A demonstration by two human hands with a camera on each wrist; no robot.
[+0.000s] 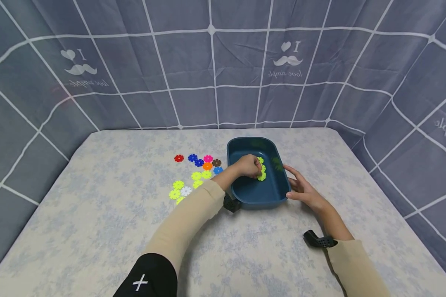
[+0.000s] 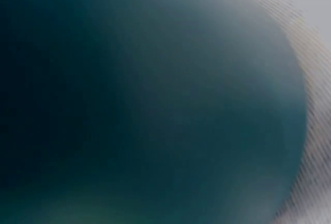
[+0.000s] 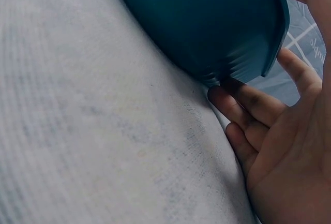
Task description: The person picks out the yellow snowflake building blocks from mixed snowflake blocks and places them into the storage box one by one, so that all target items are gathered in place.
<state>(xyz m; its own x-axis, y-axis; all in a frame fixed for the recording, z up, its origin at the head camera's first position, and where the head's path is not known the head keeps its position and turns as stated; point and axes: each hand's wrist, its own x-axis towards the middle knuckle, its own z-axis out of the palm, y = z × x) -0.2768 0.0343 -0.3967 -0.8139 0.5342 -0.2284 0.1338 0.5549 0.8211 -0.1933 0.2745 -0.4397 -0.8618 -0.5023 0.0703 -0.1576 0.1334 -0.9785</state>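
A dark teal bin [image 1: 258, 194] stands on the table, with several yellow-green flower-shaped discs [image 1: 263, 169] in a row inside it. My left hand [image 1: 248, 166] reaches over its left side, fingers curled down and pinching at one of these discs; the fingertips are partly hidden. Against the bin's right outer wall rests my right hand [image 1: 302, 192], its fingers spread and the thumb near the front right corner. In the right wrist view, the fingers of the right hand [image 3: 279, 125] touch the lower wall of the bin [image 3: 207, 22]. The left wrist view is a teal blur.
Left of the bin lie loose flower discs: yellow-green ones [image 1: 178, 185], a white one [image 1: 186, 191], a red one [image 1: 179, 158], blue ones [image 1: 193, 157], a pink one [image 1: 208, 158], an orange one [image 1: 207, 166] and a brown one [image 1: 217, 163]. A grey curtain [image 1: 238, 57] hangs behind the table.
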